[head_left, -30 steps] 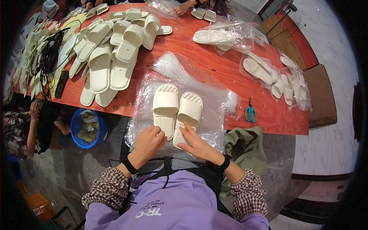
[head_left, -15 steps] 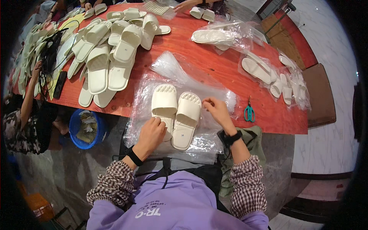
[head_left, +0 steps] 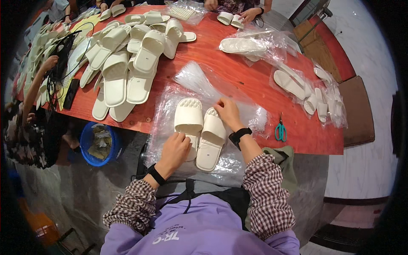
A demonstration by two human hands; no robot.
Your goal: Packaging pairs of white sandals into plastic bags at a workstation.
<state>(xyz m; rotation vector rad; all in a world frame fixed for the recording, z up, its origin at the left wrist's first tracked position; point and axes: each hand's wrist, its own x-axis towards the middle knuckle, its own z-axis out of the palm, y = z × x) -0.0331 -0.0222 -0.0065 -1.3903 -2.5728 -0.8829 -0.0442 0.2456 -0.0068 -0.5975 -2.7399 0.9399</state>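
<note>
A pair of cream slide slippers lies side by side, toes pointing away from me, on a pile of clear plastic bags [head_left: 165,110]. My left hand [head_left: 176,148] rests at the left slipper [head_left: 188,117], its fingers curled over the footbed behind the strap and partly hiding it. At the right slipper [head_left: 210,142], my right hand [head_left: 228,114] has its bent fingers closed on the toe end. The fingers cover part of that toe. Both hands wear dark wristbands.
Loose cream slippers [head_left: 114,80] are heaped at the left. Bagged slippers [head_left: 293,85] lie along the right of the red table [head_left: 204,46], with teal-handled scissors [head_left: 280,131] nearer me. A blue bin [head_left: 98,144] stands on the floor at left. Other people's hands [head_left: 250,15] are across the table.
My right hand has moved left from beside the right slipper onto its toe end, and that slipper looks slightly turned. My left hand stays at the left slipper. The view has shifted a little.
</note>
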